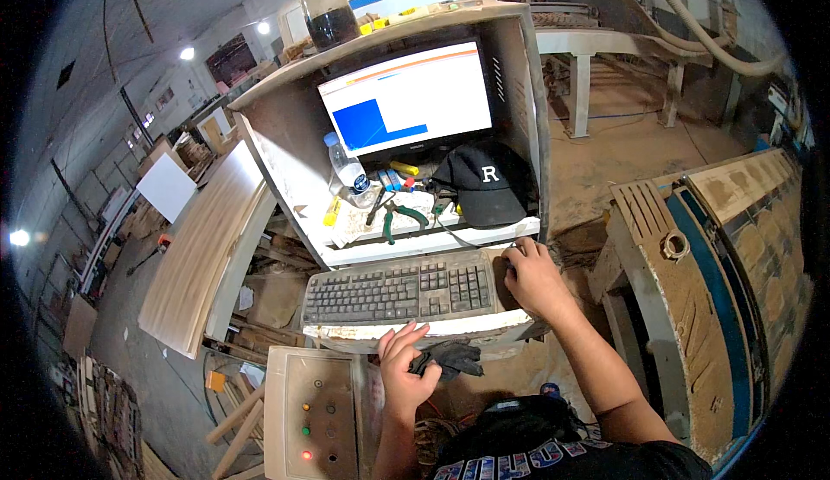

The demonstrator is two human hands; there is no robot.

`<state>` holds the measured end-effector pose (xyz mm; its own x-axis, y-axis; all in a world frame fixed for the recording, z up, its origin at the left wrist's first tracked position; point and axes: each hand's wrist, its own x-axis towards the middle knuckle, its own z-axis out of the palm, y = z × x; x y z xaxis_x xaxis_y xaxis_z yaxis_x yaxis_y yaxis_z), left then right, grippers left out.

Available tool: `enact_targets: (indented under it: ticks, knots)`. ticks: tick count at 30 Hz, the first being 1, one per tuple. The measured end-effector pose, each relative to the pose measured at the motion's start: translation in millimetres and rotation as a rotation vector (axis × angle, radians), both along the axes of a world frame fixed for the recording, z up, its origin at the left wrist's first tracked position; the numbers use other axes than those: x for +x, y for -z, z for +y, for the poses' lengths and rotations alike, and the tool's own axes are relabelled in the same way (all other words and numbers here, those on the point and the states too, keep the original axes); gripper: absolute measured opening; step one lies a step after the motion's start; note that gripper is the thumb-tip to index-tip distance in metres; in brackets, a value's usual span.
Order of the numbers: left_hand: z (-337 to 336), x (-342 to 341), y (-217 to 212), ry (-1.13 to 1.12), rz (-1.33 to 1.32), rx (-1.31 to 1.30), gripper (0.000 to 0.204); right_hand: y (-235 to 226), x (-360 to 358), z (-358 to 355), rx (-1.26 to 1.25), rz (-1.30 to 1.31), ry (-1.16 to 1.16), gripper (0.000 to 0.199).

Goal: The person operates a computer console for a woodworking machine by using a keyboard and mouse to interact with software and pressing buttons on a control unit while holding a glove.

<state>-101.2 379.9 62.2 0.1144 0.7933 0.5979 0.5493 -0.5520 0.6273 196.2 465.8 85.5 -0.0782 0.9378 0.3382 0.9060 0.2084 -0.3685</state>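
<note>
My right hand point(533, 278) is curled, palm down, at the right end of the keyboard shelf; whatever lies under it is hidden. Just left of it sits a dusty black keyboard point(398, 290). My left hand point(404, 366) is at the shelf's front edge, its fingers partly stretched. A crumpled dark glove point(456, 359) hangs out between its thumb and forefinger. Ahead, inside the cabinet, a lit monitor point(411, 95) shows a white window over a blue background.
On the cabinet's inner shelf are a water bottle point(347, 170), green-handled pliers point(404, 219) and a black cap point(486, 182). A jar of dark liquid point(327, 13) stands on top. A control box point(316, 411) with lit buttons is at lower left, stacked boards point(203, 259) beyond, machinery point(683, 307) right.
</note>
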Motion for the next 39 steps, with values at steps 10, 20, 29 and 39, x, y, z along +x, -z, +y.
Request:
enact_targets:
  ticks: [10,20,29,39]
  knots:
    - [0.1,-0.2,-1.2,0.004,0.009,-0.015,0.020,0.1,1.0,-0.9,0.026,0.029,-0.001,0.041]
    - [-0.1,-1.0,2.4,0.012,0.012,0.009,0.020,0.1,-0.1,-0.4,0.032,0.011,0.023,0.037]
    - [1.5,-2.3,5.7,0.018,0.017,0.033,0.021,-0.9,0.1,-1.7,0.027,0.016,0.022,0.043]
    - [-0.5,-2.9,4.6,0.014,0.075,0.073,0.027,-0.5,-0.1,-1.8,0.061,0.004,0.015,0.044]
